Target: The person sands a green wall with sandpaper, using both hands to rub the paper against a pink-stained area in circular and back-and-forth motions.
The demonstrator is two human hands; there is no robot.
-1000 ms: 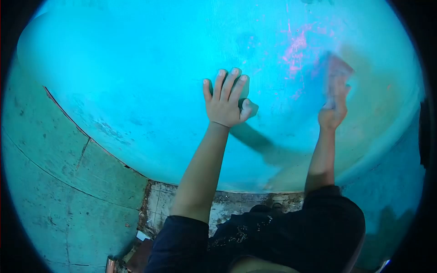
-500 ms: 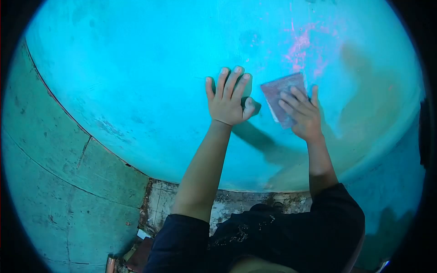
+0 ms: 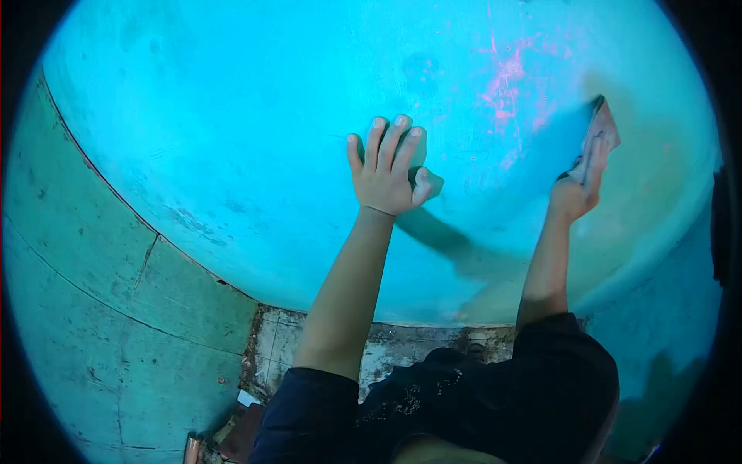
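Note:
A turquoise painted wall (image 3: 270, 155) fills the upper view. Against it, near the middle, my left hand (image 3: 386, 174) lies palm down with fingers spread, holding nothing. Farther right, my right hand (image 3: 581, 182) is turned edgewise and grips a reddish-brown piece of sandpaper (image 3: 607, 130). Tilted away from the wall, the sheet shows mostly its side and casts a dark blue shadow to its left. Pinkish worn patches (image 3: 506, 81) mark the paint to the left of the sheet.
A green wall (image 3: 100, 309) meets the turquoise one along a dark seam at the left. Below is a stained tiled floor (image 3: 282, 332). Lower left, a copper-coloured cylinder (image 3: 192, 447) stands near a small white piece (image 3: 247, 398).
My right hand has swung right and turned from flat on the wall to edgewise, tilting the sandpaper off the surface. My left hand stays in place.

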